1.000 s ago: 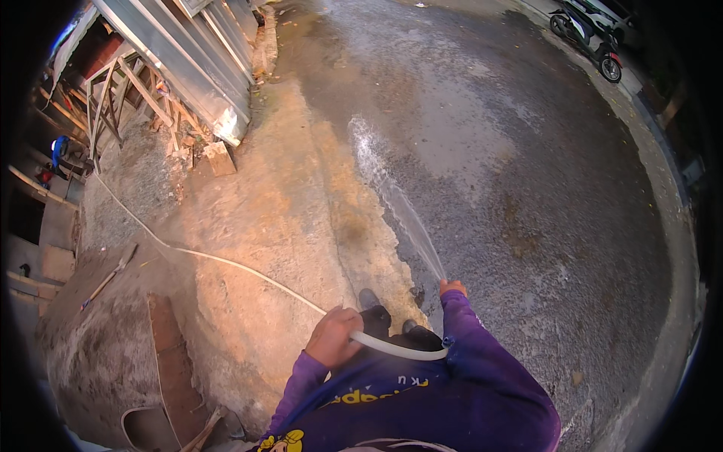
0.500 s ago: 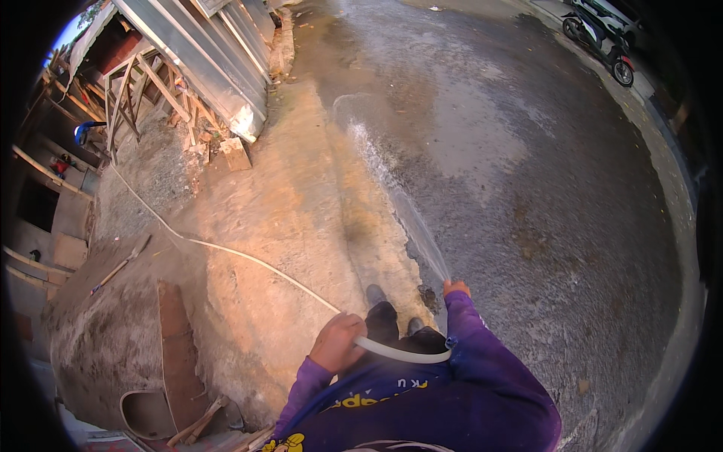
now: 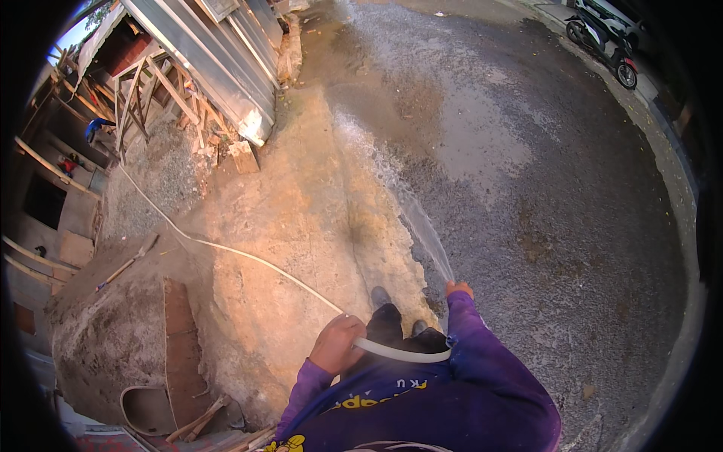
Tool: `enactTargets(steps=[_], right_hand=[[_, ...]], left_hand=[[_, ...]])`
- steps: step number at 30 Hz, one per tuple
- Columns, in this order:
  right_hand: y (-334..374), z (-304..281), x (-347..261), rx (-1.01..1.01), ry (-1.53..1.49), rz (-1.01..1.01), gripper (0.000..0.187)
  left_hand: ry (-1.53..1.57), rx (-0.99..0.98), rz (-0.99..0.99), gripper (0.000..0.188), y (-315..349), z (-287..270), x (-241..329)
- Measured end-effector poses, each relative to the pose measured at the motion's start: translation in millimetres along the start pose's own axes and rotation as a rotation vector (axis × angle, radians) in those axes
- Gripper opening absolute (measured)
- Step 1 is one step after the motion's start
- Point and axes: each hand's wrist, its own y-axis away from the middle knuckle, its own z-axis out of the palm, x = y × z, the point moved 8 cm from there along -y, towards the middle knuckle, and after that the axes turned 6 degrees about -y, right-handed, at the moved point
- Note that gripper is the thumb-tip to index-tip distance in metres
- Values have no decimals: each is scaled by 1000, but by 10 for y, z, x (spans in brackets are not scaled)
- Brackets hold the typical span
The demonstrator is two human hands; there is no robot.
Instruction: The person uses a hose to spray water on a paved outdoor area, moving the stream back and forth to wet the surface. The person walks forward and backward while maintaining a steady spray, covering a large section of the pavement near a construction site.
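Observation:
A pale water hose [image 3: 407,353] loops across in front of my waist. My left hand [image 3: 337,343] is closed around it, and from there the line trails away over the ground to the far left. Farther forward, my right hand [image 3: 459,288] is closed at the hose's outlet end; the nozzle itself is hidden by the fingers. A spray of water [image 3: 416,211] shoots out from that hand, ahead and to the left, landing along the edge between the tan concrete strip [image 3: 286,203] and the dark wet road [image 3: 587,248].
A shovel [image 3: 128,262] lies on a dirt mound at left, near a long board [image 3: 181,346] and a tub [image 3: 148,410]. Wooden trestles [image 3: 135,105] and a corrugated metal fence [image 3: 211,60] stand far left, with a person in blue [image 3: 96,129]. A motorcycle [image 3: 602,44] is parked far right.
The view has swung slightly, so the surroundings sit a little farther right. Both hands keep their hold on the hose, and the water keeps flowing, with its far end shifted slightly.

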Motion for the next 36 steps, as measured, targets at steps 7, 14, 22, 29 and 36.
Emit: enactTargets(steps=[7, 14, 22, 29, 36], right_hand=[[-72, 23, 113, 8, 15, 53, 67], [-115, 30, 119, 44, 8, 66, 66], [-69, -19, 137, 79, -34, 62, 62], [-44, -38, -11, 48, -29, 35, 59], [-41, -20, -162, 76, -12, -3, 59]], left_hand=[[8, -3, 13, 19, -8, 27, -20], [13, 5, 26, 19, -1, 26, -26], [16, 15, 25, 20, 2, 17, -38], [-65, -95, -78, 21, 51, 104, -113], [-4, -97, -110, 21, 120, 140, -194]])
